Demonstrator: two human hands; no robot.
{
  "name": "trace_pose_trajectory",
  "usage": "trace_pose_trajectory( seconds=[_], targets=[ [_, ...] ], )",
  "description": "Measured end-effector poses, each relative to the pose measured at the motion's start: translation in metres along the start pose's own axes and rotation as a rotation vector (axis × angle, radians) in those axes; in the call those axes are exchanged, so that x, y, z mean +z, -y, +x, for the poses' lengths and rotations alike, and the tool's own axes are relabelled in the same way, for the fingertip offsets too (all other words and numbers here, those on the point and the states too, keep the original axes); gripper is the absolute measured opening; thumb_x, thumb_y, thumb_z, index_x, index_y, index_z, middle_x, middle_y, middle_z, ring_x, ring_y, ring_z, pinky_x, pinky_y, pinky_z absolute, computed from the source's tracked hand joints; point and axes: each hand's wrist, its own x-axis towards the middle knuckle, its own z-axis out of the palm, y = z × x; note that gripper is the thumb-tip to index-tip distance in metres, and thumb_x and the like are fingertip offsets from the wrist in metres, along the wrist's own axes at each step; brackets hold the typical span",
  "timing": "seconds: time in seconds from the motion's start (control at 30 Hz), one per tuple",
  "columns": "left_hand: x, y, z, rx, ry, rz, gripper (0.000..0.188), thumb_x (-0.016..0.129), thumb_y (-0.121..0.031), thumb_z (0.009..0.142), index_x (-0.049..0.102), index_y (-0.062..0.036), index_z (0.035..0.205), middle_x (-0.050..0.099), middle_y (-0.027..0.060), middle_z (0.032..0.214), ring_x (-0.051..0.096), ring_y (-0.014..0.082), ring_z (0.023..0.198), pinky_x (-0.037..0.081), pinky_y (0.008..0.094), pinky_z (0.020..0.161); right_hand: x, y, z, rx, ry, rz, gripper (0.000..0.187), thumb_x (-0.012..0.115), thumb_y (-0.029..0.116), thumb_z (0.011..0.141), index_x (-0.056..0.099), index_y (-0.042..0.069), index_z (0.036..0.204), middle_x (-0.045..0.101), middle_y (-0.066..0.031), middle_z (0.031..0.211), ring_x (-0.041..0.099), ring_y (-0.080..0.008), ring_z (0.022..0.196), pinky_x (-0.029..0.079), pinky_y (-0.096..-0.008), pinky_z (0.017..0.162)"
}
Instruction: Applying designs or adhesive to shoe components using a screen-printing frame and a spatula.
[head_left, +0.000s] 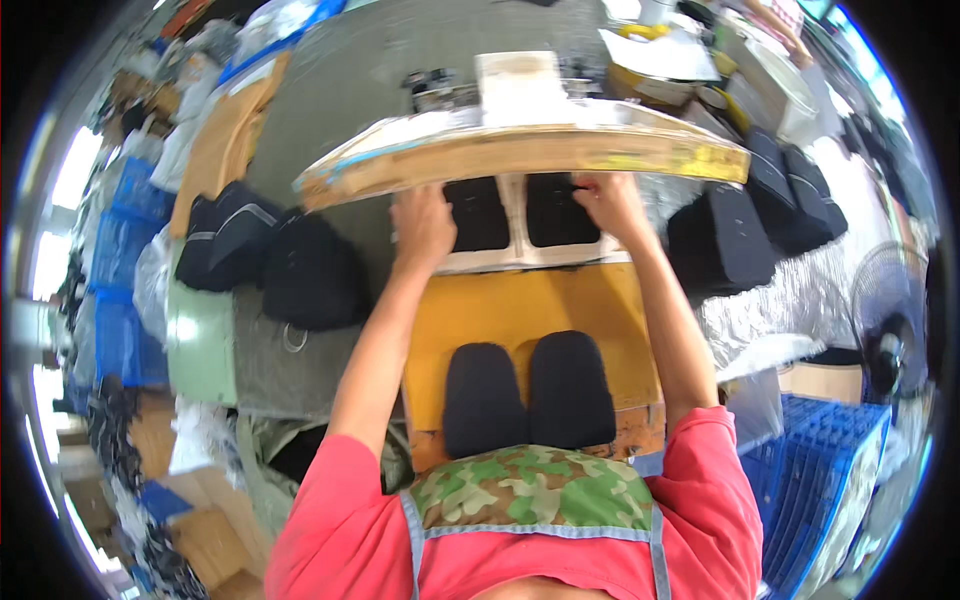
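pieces of flat black fabric, two, lie in a white two-bay frame beyond our orange-yellow rectangular board, which bears two round-topped black fabric pads. our left hand and right hand curl at those pieces' outer edges; we cannot tell whether they pinch anything. right of the board stand blue plastic crates, contents unclear.

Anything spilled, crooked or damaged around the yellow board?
No spill shows. On the yellow board, the right black piece sits slightly farther forward than the left black piece, so they look uneven; the board's near edge looks worn and blotchy.
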Motion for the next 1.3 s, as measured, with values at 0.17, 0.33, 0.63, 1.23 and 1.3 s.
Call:
trace_pose_trajectory(
  seconds=[0.17, 0.33, 0.63, 1.23, 1.3],
  targets=[
    [-0.002, 0.017, 0.004, -0.042, 0.092, 0.033, 0.025, 0.067, -0.003, 0.083, 0.062, -0.0015, 0.107, 0.066, 0.0161, 0.102, 0.058, 0.0377, 0.109, 0.046, 0.0528, 0.087, -0.081, 0.059, -0.077, -0.092, -0.003, 0.319, 0.026, 0.066, -0.001, 0.083, 0.061, 0.002, 0.108, 0.067, -0.0151, 0.099, 0.066, -0.0315, 0.095, 0.051, -0.0372, 0.085],
    [-0.005, 0.014, -0.001, 0.013, 0.082, 0.069, 0.02, 0.064, -0.004, 0.086, 0.05, -0.005, 0.1, 0.054, 0.0136, 0.104, 0.053, 0.0346, 0.11, 0.041, 0.0518, 0.08, -0.179, 0.015, -0.105, 0.11, -0.348, 0.22, 0.035, 0.059, -0.006, 0.086, 0.063, 0.006, 0.119, 0.064, -0.0076, 0.102, 0.06, -0.0142, 0.082, 0.05, -0.0273, 0.078],
    [-0.09, -0.006, -0.044, -0.274, 0.075, -0.653, 0.02, 0.054, -0.002, 0.095, 0.053, -0.0043, 0.114, 0.054, 0.0042, 0.099, 0.053, 0.0145, 0.092, 0.039, 0.0254, 0.082, -0.191, -0.086, -0.085, 0.231, -0.348, -0.144, 0.033, 0.059, 0.003, 0.089, 0.063, 0.005, 0.121, 0.069, -0.0172, 0.102, 0.067, -0.027, 0.098, 0.05, -0.0345, 0.089],
    [-0.248, 0.126, -0.077, -0.355, -0.22, -0.717, 0.017, 0.057, -0.005, 0.093, 0.061, -0.0043, 0.11, 0.061, 0.0013, 0.109, 0.055, 0.0104, 0.107, 0.04, 0.0256, 0.097, -0.188, -0.051, -0.103, 0.118, 0.01, -0.418, 0.085, 0.076, 0.035, 0.079, 0.037, 0.005, 0.148, 0.042, -0.0212, 0.146, 0.042, -0.0363, 0.135, 0.034, -0.0419, 0.111],
    [-0.241, 0.138, -0.068, -0.356, -0.128, -0.736, 0.016, 0.055, -0.002, 0.093, 0.061, -0.0039, 0.108, 0.06, -0.0015, 0.104, 0.054, 0.0072, 0.1, 0.042, 0.0238, 0.091, -0.183, -0.05, -0.095, 0.162, 0.018, -0.419, 0.086, 0.077, 0.032, 0.076, 0.038, 0.005, 0.148, 0.042, -0.0207, 0.147, 0.041, -0.036, 0.135, 0.033, -0.0416, 0.112]
  ],
)
